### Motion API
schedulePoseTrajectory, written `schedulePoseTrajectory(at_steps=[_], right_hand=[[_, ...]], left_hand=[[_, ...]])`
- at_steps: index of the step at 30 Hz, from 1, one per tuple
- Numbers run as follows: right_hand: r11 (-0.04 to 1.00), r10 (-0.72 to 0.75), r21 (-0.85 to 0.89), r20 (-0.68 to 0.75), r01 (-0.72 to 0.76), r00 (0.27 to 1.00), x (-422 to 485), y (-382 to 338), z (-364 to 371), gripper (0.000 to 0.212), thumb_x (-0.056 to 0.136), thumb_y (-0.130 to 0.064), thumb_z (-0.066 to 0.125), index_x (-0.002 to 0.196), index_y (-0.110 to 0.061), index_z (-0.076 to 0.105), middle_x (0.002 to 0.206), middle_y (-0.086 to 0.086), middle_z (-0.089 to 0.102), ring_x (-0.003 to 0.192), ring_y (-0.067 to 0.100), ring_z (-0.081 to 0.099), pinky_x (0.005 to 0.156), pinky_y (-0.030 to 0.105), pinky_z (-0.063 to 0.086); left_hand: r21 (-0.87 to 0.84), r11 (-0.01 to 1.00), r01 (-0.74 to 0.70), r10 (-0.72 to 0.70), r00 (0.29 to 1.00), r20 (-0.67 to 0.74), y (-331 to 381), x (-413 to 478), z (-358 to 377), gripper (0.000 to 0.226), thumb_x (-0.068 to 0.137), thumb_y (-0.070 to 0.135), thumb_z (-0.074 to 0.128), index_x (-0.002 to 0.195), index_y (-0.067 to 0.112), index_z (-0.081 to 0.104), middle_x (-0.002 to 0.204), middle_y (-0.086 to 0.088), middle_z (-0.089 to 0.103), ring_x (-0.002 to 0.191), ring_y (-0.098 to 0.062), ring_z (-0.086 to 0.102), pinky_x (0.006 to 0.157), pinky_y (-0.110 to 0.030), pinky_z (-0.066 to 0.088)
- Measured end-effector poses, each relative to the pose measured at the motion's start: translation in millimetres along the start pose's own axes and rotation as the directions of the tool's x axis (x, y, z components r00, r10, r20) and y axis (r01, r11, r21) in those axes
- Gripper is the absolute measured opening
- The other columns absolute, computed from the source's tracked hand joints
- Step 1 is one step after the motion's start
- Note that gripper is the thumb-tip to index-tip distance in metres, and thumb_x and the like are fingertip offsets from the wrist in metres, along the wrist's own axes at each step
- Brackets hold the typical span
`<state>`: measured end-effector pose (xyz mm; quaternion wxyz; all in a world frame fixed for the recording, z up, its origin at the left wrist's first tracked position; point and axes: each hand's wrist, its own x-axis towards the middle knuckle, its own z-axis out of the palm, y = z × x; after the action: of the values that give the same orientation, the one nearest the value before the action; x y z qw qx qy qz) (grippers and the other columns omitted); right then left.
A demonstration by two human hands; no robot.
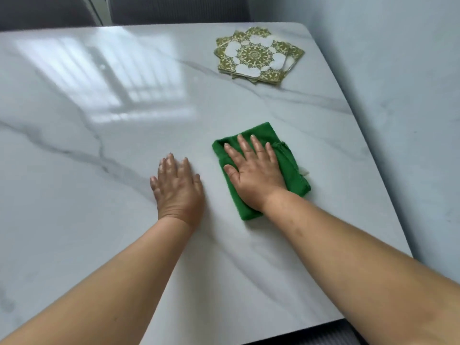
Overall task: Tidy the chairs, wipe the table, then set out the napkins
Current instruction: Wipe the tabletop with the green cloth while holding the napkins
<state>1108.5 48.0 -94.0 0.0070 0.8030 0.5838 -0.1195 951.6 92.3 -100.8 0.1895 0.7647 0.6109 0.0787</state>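
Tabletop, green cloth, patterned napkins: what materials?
White grey-veined tabletop: glossy marble-look slab, window reflection; real stone or laminate unclear. Folded green cloth: soft nappy fabric, likely microfibre. Fanned olive-and-white patterned napkins: thin printed paper, apparently.

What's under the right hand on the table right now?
A folded green cloth lies under the right hand, flat on the table. The palm covers the cloth's middle, and whatever lies beneath the cloth cannot be seen.

Soft daylight fills the room. A bright window glare shines on the glossy white marble table [74, 170] near its far left corner. The edges bend and look blurry.
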Motion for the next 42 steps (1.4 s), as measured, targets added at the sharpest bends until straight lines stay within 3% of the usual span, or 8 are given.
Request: schedulePoseTrajectory(at_steps=[2,4,10,19,31,37,39,42], right_hand=[[0.994,-0.111,-0.006,0.01,0.111,0.994,30,8,-8,0.056,0.1,-0.055,0.016,0.153,-0.04,0.005,0.163,-0.005,-0.005,0.149,0.019,-0.012,0.119,0.044,-0.012],[0.994,-0.105,-0.003,0.009,0.105,0.994,60,25,-15,0.056,0.099,-0.056,0.017,0.153,-0.04,0.007,0.163,-0.006,-0.003,0.149,0.019,-0.009,0.119,0.044,-0.011],[0.986,0.169,0.001,-0.058,-0.169,0.984,82,84,-21,0.057,0.099,-0.054,0.013,0.154,-0.037,0.007,0.164,-0.002,-0.001,0.15,0.023,-0.006,0.119,0.048,-0.008],[0.85,0.526,0.05,-0.068,-0.524,0.848,50,156,-28,0.059,0.098,-0.056,0.013,0.153,-0.037,0.008,0.164,0.001,0.001,0.149,0.031,-0.006,0.117,0.056,-0.007],[0.721,0.693,0.089,-0.062,-0.687,0.718,-97,136,1,0.059,0.097,-0.055,0.014,0.153,-0.038,0.006,0.163,0.0,0.003,0.149,0.03,-0.003,0.117,0.059,-0.001],[0.637,0.769,0.107,-0.022,-0.763,0.639,-134,102,13,0.06,0.097,-0.055,0.011,0.153,-0.036,0.003,0.164,0.0,0.0,0.149,0.03,-0.006,0.117,0.059,-0.002],[0.68,0.731,0.12,-0.028,-0.723,0.682,-115,74,13,0.06,0.098,-0.054,0.013,0.154,-0.035,0.003,0.164,0.001,0.0,0.149,0.03,-0.006,0.117,0.058,-0.003],[0.871,0.487,0.098,-0.038,-0.482,0.873,-90,-7,19,0.059,0.099,-0.054,0.017,0.154,-0.035,0.005,0.164,0.001,-0.002,0.149,0.029,-0.005,0.117,0.055,-0.007]], left_hand=[[0.071,0.997,0.03,-0.029,1.0,-0.009,1,3,9,0.054,0.099,0.031,0.032,0.15,0.019,0.022,0.16,-0.006,0.007,0.147,-0.021,0.0,0.118,-0.044,-0.002],[0.1,0.994,0.04,-0.037,0.999,-0.031,3,5,14,0.054,0.099,0.03,0.032,0.15,0.018,0.022,0.16,-0.007,0.008,0.147,-0.022,0.001,0.118,-0.044,-0.002],[0.107,0.993,0.052,-0.052,0.999,-0.001,5,3,14,0.054,0.098,0.028,0.031,0.15,0.018,0.02,0.16,-0.007,0.006,0.147,-0.022,-0.001,0.118,-0.044,-0.005],[0.101,0.994,0.047,-0.046,0.999,-0.018,4,4,15,0.052,0.098,0.026,0.033,0.148,0.016,0.026,0.159,-0.009,0.012,0.147,-0.024,0.003,0.117,-0.046,-0.003],[0.086,0.996,0.018,-0.018,1.0,-0.003,4,5,12,0.051,0.097,0.027,0.03,0.147,0.014,0.027,0.159,-0.013,0.012,0.146,-0.027,0.005,0.116,-0.05,-0.002],[-0.033,0.999,0.012,-0.01,0.997,0.07,4,5,0,0.049,0.097,0.023,0.035,0.145,0.013,0.031,0.158,-0.013,0.013,0.146,-0.026,0.004,0.117,-0.046,-0.004],[-0.093,0.995,0.02,-0.009,0.994,0.111,2,7,-12,0.046,0.095,0.017,0.037,0.14,0.01,0.037,0.155,-0.015,0.021,0.144,-0.028,0.01,0.117,-0.047,0.002],[-0.189,0.981,-0.038,0.059,0.992,0.109,-4,2,-32,0.049,0.096,0.013,0.034,0.146,0.014,0.03,0.157,-0.01,0.018,0.145,-0.026,0.01,0.118,-0.042,0.006]])
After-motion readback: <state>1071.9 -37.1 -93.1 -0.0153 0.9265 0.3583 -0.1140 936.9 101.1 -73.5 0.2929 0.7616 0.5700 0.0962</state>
